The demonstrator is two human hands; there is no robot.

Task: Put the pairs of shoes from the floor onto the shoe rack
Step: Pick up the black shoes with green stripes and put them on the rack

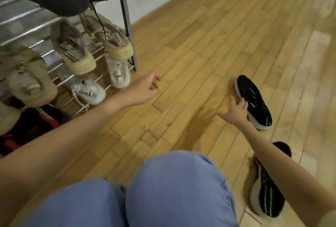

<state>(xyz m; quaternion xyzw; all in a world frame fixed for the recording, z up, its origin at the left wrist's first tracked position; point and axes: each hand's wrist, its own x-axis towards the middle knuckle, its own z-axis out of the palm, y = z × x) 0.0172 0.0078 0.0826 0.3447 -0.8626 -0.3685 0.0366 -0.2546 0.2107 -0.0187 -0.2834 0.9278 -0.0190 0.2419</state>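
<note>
Head view: the person crouches on a wooden plank floor (pixel 200 45), knees in blue trousers at the bottom of the frame. The right hand (pixel 234 111) reaches out to a black knit sneaker (pixel 254 99) with a white foam sole and green stripes; its fingers (pixel 242 103) touch the shoe's near side, spread and not yet curled round it. Its mate (pixel 265 196) lies on the floor nearer the person, partly hidden by the right forearm. The left hand (pixel 151 86) hangs idle above the floor by the rack, fingers loosely curled, holding nothing.

The step in hand looks like picking up the black pair. Next, the fingers need to close on the shoe, probably at its opening.

The shoe rack (pixel 125 17), thin metal rods on a dark frame, already carries beige suede-like sneakers (pixel 109 34) and white mesh ones (pixel 118 74).
</note>
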